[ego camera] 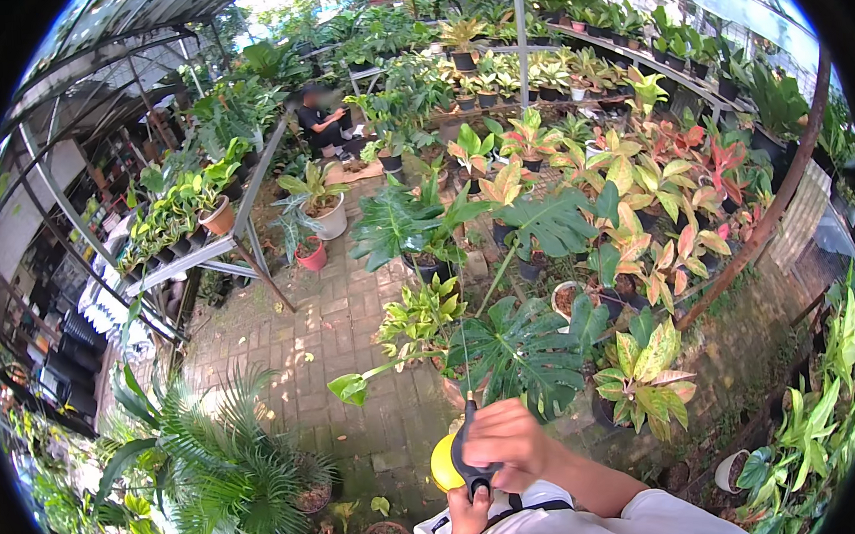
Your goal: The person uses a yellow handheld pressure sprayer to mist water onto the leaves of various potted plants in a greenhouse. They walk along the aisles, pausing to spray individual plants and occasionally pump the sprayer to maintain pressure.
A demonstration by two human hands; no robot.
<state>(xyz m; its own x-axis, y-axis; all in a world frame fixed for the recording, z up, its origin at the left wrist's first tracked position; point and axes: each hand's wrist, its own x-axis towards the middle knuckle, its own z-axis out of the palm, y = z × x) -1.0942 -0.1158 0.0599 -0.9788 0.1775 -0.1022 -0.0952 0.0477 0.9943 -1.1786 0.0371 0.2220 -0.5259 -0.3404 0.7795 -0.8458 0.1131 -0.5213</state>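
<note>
A hand-held pump sprayer with a yellow bottle [447,464] and a black head [472,440] is in front of my body. My right hand [508,438] is curled over the sprayer's head, slightly blurred. Lower down, my left hand [470,512] grips the back of the same sprayer. A brass nozzle [470,395] points away from me, and a thin line of water runs out from it over the plants. Just beyond the nozzle spreads a large split-leaf monstera leaf [517,349], with wet spots on it. The sprayer's underside is hidden by my hands.
Brick paving [308,362] runs ahead on the left. A metal plant bench [185,266] juts in there. Potted aglaonemas [640,379] crowd the right, near a rusty curved pole [770,224]. A palm [211,456] stands lower left. Farther off, a person [323,123] sits low.
</note>
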